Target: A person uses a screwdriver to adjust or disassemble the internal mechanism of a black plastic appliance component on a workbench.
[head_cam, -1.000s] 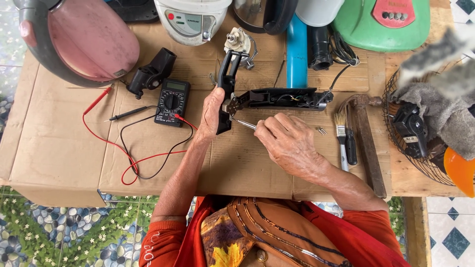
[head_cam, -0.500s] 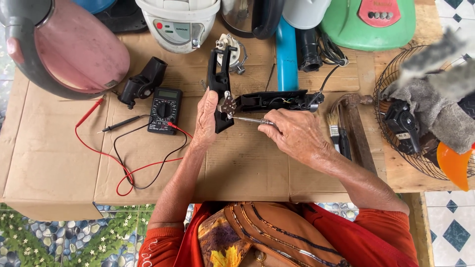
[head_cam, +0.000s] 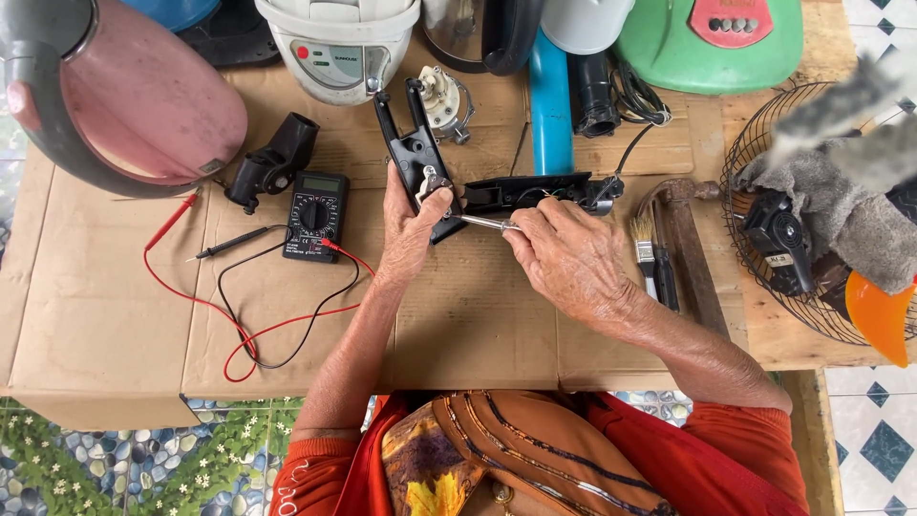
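A: Left hand grips the black handle shell, pinning it to the cardboard-covered surface.

B: And the right hand has a screwdriver, tip at the shell's small switch part.

A: Second black shell lies just beside it. Multimeter sits left, red and black leads trailing.

B: Paintbrush and hammer lie on the right.

Flattened brown cardboard covers the wooden table, bearing a multimeter, paintbrush and hammer.

Left hand curled, thumb up, forearm running straight back. Right hand fisted, knuckles up, wrist bent inward.
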